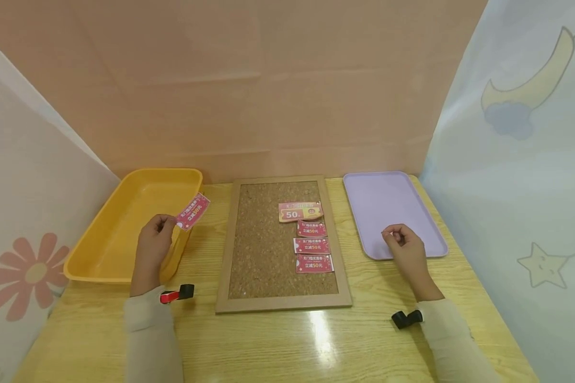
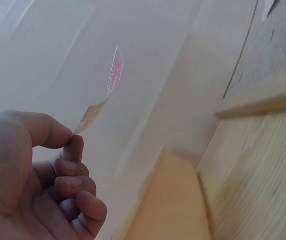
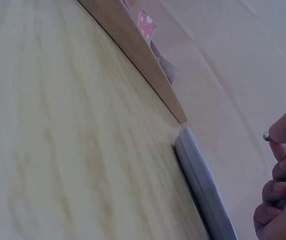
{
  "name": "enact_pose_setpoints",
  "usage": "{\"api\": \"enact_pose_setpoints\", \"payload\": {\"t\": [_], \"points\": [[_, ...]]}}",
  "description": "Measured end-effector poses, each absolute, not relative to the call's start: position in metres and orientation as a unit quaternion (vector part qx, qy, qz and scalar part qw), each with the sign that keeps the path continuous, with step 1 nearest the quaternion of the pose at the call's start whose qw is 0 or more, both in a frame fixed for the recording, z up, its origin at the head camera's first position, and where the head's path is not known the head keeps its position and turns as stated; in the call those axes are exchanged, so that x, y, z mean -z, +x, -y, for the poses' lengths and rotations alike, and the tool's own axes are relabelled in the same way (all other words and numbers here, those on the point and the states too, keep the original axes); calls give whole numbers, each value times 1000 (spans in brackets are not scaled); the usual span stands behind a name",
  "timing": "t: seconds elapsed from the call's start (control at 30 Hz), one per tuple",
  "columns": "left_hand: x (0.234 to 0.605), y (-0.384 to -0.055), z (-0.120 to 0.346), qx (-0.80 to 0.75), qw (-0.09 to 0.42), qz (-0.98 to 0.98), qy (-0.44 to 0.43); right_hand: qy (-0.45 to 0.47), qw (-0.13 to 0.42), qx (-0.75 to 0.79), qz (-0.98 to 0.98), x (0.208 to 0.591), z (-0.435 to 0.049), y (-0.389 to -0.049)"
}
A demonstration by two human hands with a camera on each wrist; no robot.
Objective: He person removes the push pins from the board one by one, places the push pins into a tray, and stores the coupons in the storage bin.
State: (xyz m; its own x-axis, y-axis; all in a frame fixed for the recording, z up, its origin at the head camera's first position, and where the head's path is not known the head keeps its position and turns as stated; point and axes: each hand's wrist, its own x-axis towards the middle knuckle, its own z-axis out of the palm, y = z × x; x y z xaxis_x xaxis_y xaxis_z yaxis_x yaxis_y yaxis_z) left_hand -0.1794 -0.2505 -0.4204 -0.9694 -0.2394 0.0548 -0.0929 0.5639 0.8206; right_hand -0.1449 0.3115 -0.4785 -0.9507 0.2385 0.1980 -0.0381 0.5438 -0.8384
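My left hand (image 1: 154, 242) pinches a red-and-white paper coupon (image 1: 193, 211) by one end, between thumb and forefinger, above the right edge of the yellow tray (image 1: 195, 175). The left wrist view shows the coupon (image 2: 115, 75) curving up from the fingertips. Over the near part of the purple tray (image 1: 378, 197), my right hand (image 1: 406, 250) holds a small shiny tack (image 3: 266, 136) between thumb and forefinger. Between the hands lies a wood-framed cork board (image 1: 263, 250). Down its right side run a larger pink-and-yellow coupon (image 1: 292, 214) and three smaller red coupons (image 1: 312, 246).
The board's wooden frame (image 1: 282, 304) rises slightly above the wood-grain table (image 1: 249, 346). A peach backdrop (image 1: 268, 96) stands behind everything. Pale printed panels, one with a flower (image 1: 33, 274) and one with a moon (image 1: 532, 80), close off both sides.
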Motion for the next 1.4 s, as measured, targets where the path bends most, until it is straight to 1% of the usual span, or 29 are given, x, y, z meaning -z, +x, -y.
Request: {"api": "enact_pose_setpoints", "payload": {"t": [0.23,0.4,0.57,0.77,1.07,1.4], "points": [[426,-177,271,519,64,831,190,-92,146,-462,870,479,-317,-148],[433,-176,278,554,51,800,226,-95,147,-445,878,481,-318,-147],[436,-178,280,574,60,781,238,-93,149,-424,888,482,-320,-147],[439,-177,282,586,49,767,257,-92,131,-416,895,490,-325,-143],[439,-179,285,577,56,771,265,-73,128,-423,894,492,-326,-153],[440,-178,283,585,60,765,263,-70,123,-411,900,493,-327,-152]]}}
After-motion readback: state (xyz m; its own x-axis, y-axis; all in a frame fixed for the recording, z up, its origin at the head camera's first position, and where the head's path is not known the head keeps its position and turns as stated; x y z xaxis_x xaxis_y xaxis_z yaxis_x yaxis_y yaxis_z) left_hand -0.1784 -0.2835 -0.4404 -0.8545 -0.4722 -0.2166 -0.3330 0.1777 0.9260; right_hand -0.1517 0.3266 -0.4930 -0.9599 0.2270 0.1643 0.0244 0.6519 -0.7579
